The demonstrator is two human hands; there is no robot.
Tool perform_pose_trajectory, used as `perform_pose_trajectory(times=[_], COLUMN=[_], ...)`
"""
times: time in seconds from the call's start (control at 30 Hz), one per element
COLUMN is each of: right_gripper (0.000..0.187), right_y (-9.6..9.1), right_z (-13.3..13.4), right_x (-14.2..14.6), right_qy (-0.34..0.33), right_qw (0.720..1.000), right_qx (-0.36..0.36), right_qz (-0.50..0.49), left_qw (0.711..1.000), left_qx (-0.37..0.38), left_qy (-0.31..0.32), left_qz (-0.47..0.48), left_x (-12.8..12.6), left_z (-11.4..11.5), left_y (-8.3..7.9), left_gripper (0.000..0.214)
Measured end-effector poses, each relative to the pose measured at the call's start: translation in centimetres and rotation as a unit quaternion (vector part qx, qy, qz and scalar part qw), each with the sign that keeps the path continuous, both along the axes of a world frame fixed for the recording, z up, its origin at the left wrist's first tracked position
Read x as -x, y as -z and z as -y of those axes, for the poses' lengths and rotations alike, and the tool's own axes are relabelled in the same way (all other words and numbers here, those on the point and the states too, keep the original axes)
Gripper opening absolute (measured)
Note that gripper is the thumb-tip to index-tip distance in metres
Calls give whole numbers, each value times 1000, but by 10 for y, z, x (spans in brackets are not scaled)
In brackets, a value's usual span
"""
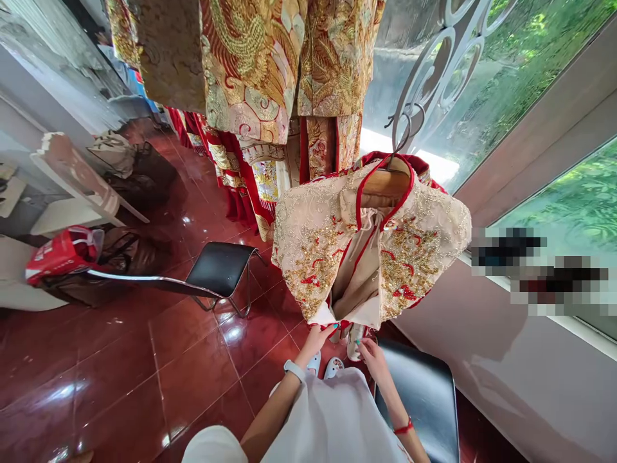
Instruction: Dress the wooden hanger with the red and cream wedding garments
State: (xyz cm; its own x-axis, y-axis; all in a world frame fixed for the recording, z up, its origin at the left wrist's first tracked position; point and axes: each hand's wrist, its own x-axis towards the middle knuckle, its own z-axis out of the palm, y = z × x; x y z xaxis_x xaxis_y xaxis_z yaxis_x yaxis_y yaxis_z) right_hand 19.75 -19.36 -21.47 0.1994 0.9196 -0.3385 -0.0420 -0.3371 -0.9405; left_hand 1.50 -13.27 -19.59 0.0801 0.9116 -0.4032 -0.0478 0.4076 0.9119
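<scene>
A cream embroidered jacket (308,225) with gold beading, red motifs and red piping hangs from a hanger (396,161) hooked on the window's metal scrollwork. Its front is parted, and the plain beige lining shows inside. At the lower front hem, my left hand (314,341) pinches the edge between thumb and fingers. My right hand (372,357) is a little lower and to the right, just off the hem. Its fingertips are pressed together, and whatever they may hold is too small to make out.
More gold and red embroidered garments (255,71) hang behind the jacket. Black-seated chairs stand on the red tiled floor, one at left (219,269) and one beside my right arm (419,392). A red bag (60,254) lies further left. The window sill (554,315) runs along the right.
</scene>
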Motion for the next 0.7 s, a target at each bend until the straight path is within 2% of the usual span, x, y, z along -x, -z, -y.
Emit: perform_pose_trajectory(times=[0.1,0.17,0.27,0.47,0.7], right_gripper=[39,39,38,45,42], right_y=[-3,-6,-9,-7,-16], right_z=[-21,-40,-55,-45,-47], right_x=[25,36,35,28,29], right_qy=[-105,-131,-144,-185,-144], right_qw=[989,981,977,975,988], right_qx=[-31,-46,-52,-46,-17], right_qz=[102,137,145,116,45], left_qw=[1000,999,997,991,986], left_qx=[1,-4,-10,-5,4], left_qy=[14,25,48,84,107], left_qz=[-19,-36,-60,-100,-127], left_x=[1,2,4,9,9], left_z=[-2,-3,-5,-7,-10], left_y=[-1,-3,-7,-6,-5], left_gripper=[45,44,42,39,40])
